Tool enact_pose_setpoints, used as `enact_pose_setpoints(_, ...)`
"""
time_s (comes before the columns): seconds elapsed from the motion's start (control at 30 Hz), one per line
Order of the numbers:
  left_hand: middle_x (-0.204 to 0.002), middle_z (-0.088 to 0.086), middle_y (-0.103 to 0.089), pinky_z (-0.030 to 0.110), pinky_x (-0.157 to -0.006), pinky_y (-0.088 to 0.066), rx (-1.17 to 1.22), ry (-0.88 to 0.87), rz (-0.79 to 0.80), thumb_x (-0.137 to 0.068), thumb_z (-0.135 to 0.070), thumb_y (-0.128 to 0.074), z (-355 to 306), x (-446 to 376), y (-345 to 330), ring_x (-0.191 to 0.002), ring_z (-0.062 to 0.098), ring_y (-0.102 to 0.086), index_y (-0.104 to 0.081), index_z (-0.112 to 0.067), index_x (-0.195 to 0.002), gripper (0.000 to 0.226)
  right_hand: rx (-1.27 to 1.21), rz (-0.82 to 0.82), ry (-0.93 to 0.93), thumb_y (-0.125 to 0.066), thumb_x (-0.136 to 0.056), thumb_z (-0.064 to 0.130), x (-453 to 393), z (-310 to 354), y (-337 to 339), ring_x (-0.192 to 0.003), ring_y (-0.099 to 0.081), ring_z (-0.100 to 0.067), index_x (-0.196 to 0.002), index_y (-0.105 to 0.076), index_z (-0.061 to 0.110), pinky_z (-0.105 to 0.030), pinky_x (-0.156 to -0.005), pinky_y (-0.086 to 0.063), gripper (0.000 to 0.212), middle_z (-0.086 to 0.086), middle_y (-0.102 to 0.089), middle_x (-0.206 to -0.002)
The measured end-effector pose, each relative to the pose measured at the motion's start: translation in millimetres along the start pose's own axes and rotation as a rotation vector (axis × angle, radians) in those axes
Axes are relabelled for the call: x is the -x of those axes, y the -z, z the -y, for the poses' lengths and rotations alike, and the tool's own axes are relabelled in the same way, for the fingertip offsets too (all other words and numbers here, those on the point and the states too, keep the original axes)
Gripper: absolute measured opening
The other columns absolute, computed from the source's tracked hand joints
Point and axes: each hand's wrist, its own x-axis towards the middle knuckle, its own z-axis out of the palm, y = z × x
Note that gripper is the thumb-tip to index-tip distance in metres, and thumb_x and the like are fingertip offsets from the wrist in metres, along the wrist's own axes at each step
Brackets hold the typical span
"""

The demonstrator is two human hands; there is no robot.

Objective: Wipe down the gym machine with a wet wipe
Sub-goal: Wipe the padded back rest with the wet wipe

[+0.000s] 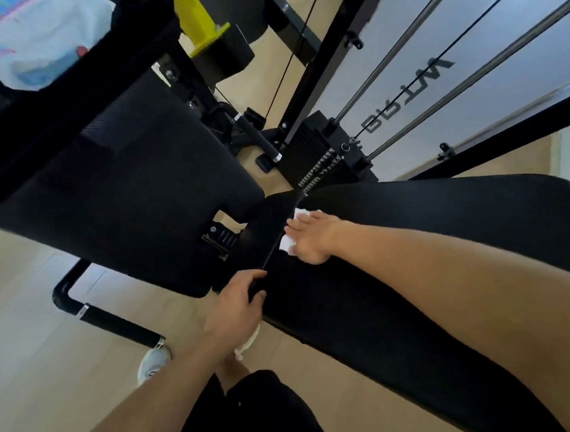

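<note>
The gym machine has a long black padded bench [445, 239] running right and a second black pad [135, 191] to its left. My right hand [311, 237] lies flat on the bench near its left end, pressing a white wet wipe [287, 244] onto the padding; only the wipe's edges show around my fingers. My left hand [239, 302] grips the near edge of the bench at the gap between the two pads, thumb on top.
A weight stack [320, 153] with steel guide rods [469, 81] and a cable stands behind the bench. A black padded handle bar [113, 321] juts out low at left near my white shoe [154, 362]. A yellow part [198, 20] sits at the top.
</note>
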Motion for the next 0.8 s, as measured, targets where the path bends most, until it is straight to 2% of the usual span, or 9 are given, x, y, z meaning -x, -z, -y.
enact_pose_setpoints(0.1, -0.133, -0.018, -0.052, 0.025, -0.089, -0.049, -0.031, 0.048, -0.039, -0.101, -0.024, -0.057, 14.9, -5.9, -3.2, -0.107, 0.008, -0.060, -0.052, -0.035, -0.137, 0.038, -0.014, -0.043, -0.112, -0.025, -0.108, 0.042, -36.4, -33.7, 13.3, -0.157, 0.002, -0.028, -0.162, -0.007, 0.011, -0.045, -0.127, -0.005, 0.065, -0.008, 0.000, -0.170)
enact_pose_setpoints(0.17, -0.134, -0.018, -0.050, 0.018, -0.081, -0.045, -0.035, 0.064, -0.104, -0.101, -0.024, -0.057, 23.6, -9.5, -9.1, -0.098, 0.007, -0.059, -0.050, -0.034, -0.139, 0.039, -0.013, -0.060, -0.150, -0.025, -0.107, 0.037, -57.7, -23.9, 13.4, -0.156, -0.006, -0.032, -0.161, -0.013, 0.007, -0.045, -0.126, -0.008, 0.063, -0.014, -0.008, -0.169)
enact_pose_setpoints(0.27, -0.136, -0.012, -0.052, 0.021, -0.086, -0.047, 0.004, 0.096, -0.195, -0.102, -0.018, -0.053, 33.3, -10.5, -21.6, -0.105, 0.010, -0.059, -0.050, -0.030, -0.140, 0.040, 0.021, -0.042, -0.154, -0.022, -0.107, 0.036, -78.0, 19.9, 1.7, -0.157, 0.001, -0.031, -0.160, -0.005, 0.002, -0.043, -0.126, -0.006, 0.066, -0.014, 0.000, -0.170)
enact_pose_setpoints(0.33, -0.134, -0.008, -0.055, 0.028, -0.091, -0.049, 0.058, 0.127, -0.272, -0.103, -0.015, -0.050, 38.5, -11.0, -26.0, -0.111, 0.012, -0.059, -0.051, -0.028, -0.139, 0.038, 0.040, -0.036, -0.035, -0.026, -0.107, 0.039, -79.7, 56.3, -8.1, -0.156, -0.001, -0.030, -0.161, -0.007, 0.004, -0.044, -0.126, -0.009, 0.067, -0.013, -0.002, -0.170)
enact_pose_setpoints(0.43, -0.129, -0.011, -0.056, 0.018, -0.088, -0.041, 0.113, 0.200, -0.350, -0.103, -0.012, -0.048, 45.3, -16.4, -23.1, -0.112, 0.004, -0.055, -0.054, -0.026, -0.136, 0.036, 0.139, 0.074, 0.316, -0.032, -0.107, 0.039, -69.8, 97.6, -18.2, -0.155, -0.010, -0.029, -0.161, -0.015, 0.011, -0.046, -0.125, -0.016, 0.063, -0.009, -0.011, -0.169)
enact_pose_setpoints(0.47, -0.128, -0.013, -0.056, 0.015, -0.085, -0.040, 0.119, 0.214, -0.349, -0.103, -0.012, -0.047, 48.2, -18.4, -20.6, -0.107, -0.004, -0.053, -0.053, -0.027, -0.135, 0.036, 0.165, 0.113, 0.353, -0.033, -0.107, 0.041, -75.1, 98.7, -17.7, -0.155, -0.013, -0.030, -0.161, -0.017, 0.013, -0.049, -0.124, -0.018, 0.063, -0.009, -0.014, -0.169)
enact_pose_setpoints(0.57, -0.120, -0.015, -0.058, 0.018, -0.077, -0.046, 0.149, 0.211, -0.308, -0.105, -0.017, -0.047, 61.3, -24.4, -11.5, -0.091, -0.012, -0.055, -0.051, -0.032, -0.137, 0.035, 0.175, 0.036, 0.130, -0.036, -0.100, 0.060, -109.5, 55.2, 1.3, -0.144, -0.031, -0.037, -0.155, -0.032, 0.020, -0.056, -0.116, -0.030, 0.069, -0.015, -0.029, -0.161)
enact_pose_setpoints(0.67, -0.124, -0.018, -0.055, 0.017, -0.077, -0.044, 0.128, 0.185, -0.262, -0.105, -0.027, -0.049, 75.6, -28.6, -1.1, -0.098, -0.012, -0.054, -0.049, -0.037, -0.138, 0.034, 0.062, 0.004, -0.156, -0.023, -0.104, 0.059, -128.1, -8.4, 15.9, -0.156, 0.008, -0.034, -0.162, -0.007, 0.023, -0.051, -0.126, -0.004, 0.070, -0.015, 0.004, -0.169)
enact_pose_setpoints(0.8, -0.128, -0.015, -0.053, 0.014, -0.079, -0.040, 0.112, 0.176, -0.205, -0.103, -0.029, -0.052, 80.9, -32.4, 4.9, -0.095, -0.025, -0.047, -0.048, -0.035, -0.139, 0.036, -0.056, -0.036, -0.198, -0.025, -0.105, 0.055, -123.2, 11.5, 7.8, -0.156, 0.011, -0.026, -0.161, 0.008, 0.013, -0.043, -0.127, 0.001, 0.078, -0.010, 0.008, -0.170)
